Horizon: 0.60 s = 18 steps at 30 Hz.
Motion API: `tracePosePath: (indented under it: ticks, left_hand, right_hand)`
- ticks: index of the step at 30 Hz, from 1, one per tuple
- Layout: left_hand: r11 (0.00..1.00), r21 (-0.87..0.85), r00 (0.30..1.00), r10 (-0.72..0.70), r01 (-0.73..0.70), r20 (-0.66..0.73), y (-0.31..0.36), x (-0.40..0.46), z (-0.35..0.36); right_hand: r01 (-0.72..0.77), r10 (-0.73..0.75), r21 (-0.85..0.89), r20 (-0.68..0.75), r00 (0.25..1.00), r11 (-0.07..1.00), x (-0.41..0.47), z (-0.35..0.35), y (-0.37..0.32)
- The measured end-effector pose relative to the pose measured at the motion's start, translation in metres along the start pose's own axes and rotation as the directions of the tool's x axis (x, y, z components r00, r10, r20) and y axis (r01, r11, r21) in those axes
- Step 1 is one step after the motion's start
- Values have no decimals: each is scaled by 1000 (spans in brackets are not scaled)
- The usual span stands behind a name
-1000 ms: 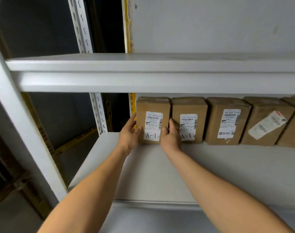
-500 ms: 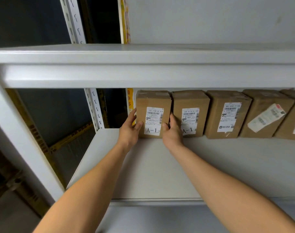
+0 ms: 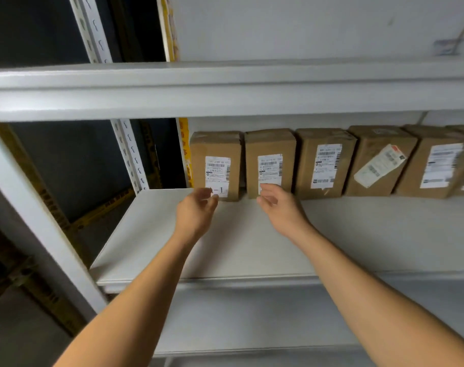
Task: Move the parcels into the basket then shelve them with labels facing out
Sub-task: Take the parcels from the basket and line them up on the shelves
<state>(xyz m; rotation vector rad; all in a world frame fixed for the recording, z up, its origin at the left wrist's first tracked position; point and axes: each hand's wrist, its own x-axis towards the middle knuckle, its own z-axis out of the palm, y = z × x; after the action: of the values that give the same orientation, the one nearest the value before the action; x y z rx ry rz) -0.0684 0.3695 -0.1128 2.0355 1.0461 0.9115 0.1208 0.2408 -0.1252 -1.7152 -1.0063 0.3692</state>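
Several brown cardboard parcels stand in a row at the back of the white shelf [image 3: 172, 247], white labels facing out. The leftmost parcel [image 3: 215, 154] stands upright at the left end of the row, with a second parcel [image 3: 270, 152] close beside it. My left hand [image 3: 196, 215] hovers just in front of the leftmost parcel's lower label, fingers loosely curled and holding nothing. My right hand [image 3: 281, 207] hangs in front of the second parcel's base, also holding nothing. No basket is in view.
More parcels [image 3: 325, 165] continue to the right, one with a tilted label [image 3: 379, 165]. An upper shelf board [image 3: 225, 99] overhangs the row. A perforated upright [image 3: 130, 154] and a front post [image 3: 27, 207] stand at the left.
Both hands have let go of the leftmost parcel and drawn back a little toward me. The parcel stays upright in the row.
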Motion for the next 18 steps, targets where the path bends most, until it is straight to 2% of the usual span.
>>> tracePosePath:
  ticks: [3,8,13,18]
  left_hand:
    - [994,50,994,92,-95,61,31,-30,27]
    - [975,-3,958,217,-221,185,96,-85,98]
    - [927,-93,871,374,-363,318,167,-144,186]
    - [878,-178,771,476,-444,424,232,-201,276]
  right_hand:
    - [19,-21,-74,-33,999,997,-41,-51,15]
    - [-22,8,-96,-141,990,995,-111,-157,57]
    - [-111,79,-96,-290,954,989,-185,-261,91]
    - [-205,139,-116,-417,898,972,-256,-349,121]
